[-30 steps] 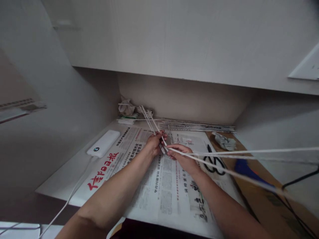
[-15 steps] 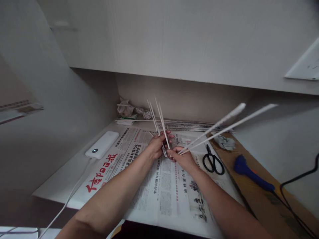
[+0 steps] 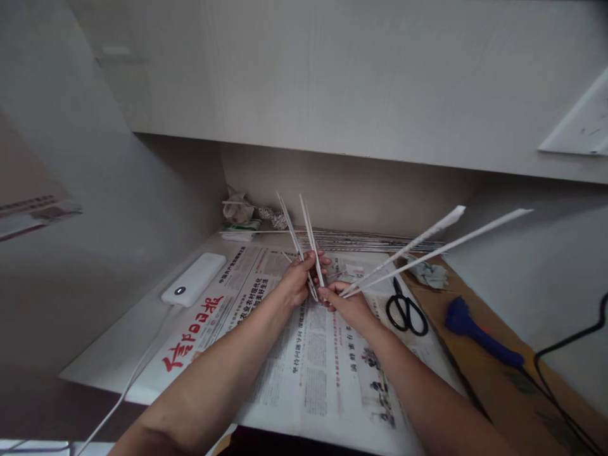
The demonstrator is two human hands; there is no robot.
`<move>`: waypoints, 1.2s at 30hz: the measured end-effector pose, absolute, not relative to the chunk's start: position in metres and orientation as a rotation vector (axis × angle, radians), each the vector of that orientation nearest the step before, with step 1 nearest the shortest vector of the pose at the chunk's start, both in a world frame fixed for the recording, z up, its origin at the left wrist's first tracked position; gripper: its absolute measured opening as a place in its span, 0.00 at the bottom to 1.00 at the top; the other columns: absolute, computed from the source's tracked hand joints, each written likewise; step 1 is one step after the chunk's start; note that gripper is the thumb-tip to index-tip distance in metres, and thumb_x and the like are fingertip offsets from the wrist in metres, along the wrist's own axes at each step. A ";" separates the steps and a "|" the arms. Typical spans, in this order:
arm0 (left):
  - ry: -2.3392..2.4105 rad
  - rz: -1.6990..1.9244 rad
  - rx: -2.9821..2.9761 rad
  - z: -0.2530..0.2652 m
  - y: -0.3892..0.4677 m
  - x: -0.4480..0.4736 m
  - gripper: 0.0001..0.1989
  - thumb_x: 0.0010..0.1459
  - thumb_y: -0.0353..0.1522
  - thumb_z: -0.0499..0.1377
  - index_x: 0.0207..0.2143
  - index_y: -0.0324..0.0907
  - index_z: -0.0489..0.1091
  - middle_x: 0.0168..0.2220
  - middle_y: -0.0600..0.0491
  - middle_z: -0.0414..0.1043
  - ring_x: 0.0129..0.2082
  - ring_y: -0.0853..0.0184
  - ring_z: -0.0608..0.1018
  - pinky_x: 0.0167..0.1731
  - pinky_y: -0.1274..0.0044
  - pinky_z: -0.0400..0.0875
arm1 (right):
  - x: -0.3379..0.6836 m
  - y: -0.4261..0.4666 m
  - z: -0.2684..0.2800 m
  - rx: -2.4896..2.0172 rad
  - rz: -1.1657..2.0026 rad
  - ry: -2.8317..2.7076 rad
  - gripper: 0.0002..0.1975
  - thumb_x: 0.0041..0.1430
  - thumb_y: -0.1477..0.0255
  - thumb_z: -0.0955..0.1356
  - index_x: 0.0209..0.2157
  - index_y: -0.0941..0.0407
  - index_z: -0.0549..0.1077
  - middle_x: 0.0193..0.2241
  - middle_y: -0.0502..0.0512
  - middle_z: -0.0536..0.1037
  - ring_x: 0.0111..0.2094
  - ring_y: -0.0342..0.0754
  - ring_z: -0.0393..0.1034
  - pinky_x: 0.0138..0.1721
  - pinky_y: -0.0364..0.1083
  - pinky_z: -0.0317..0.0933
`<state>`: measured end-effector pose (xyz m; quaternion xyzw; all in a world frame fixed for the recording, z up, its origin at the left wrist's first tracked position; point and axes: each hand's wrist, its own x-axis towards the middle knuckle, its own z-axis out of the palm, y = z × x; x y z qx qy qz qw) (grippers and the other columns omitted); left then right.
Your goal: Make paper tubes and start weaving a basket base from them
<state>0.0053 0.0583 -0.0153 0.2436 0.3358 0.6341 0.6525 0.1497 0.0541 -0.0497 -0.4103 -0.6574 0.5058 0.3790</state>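
Evidently, left grip [image 3: 301, 277] and right grip [image 3: 349, 305] pinch slender white rolled-paper sticks [image 3: 430, 234]; black loop-handled scissors [image 3: 405, 307] right of right grip.

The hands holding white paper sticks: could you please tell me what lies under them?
A printed newspaper sheet shows around the left hand and right hand; whatever they cover directly cannot be seen.

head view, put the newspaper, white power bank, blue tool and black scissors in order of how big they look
1. Newspaper
2. White power bank and blue tool, too alike to rank: tool longer, power bank broader
3. Black scissors
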 end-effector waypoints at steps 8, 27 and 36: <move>0.735 1.413 0.464 -0.013 0.059 0.004 0.07 0.60 0.31 0.56 0.38 0.39 0.71 0.29 0.51 0.75 0.20 0.74 0.74 0.13 0.85 0.58 | 0.150 0.056 -0.052 -1.024 1.266 -1.710 0.16 0.51 0.57 0.71 0.22 0.56 0.73 0.20 0.49 0.73 0.21 0.42 0.64 0.24 0.42 0.60; 0.728 1.413 0.557 -0.017 0.058 0.007 0.08 0.60 0.34 0.57 0.38 0.38 0.71 0.29 0.50 0.75 0.22 0.72 0.75 0.13 0.85 0.58 | 0.149 0.052 -0.045 -1.019 1.318 -1.675 0.19 0.51 0.56 0.70 0.20 0.56 0.69 0.16 0.47 0.70 0.17 0.40 0.59 0.20 0.41 0.56; 0.733 1.415 0.577 -0.019 0.059 0.007 0.08 0.60 0.33 0.56 0.38 0.39 0.72 0.29 0.51 0.75 0.22 0.73 0.75 0.13 0.85 0.59 | 0.150 0.054 -0.048 -1.020 1.293 -1.711 0.19 0.53 0.54 0.68 0.21 0.55 0.69 0.17 0.48 0.70 0.18 0.41 0.60 0.20 0.41 0.56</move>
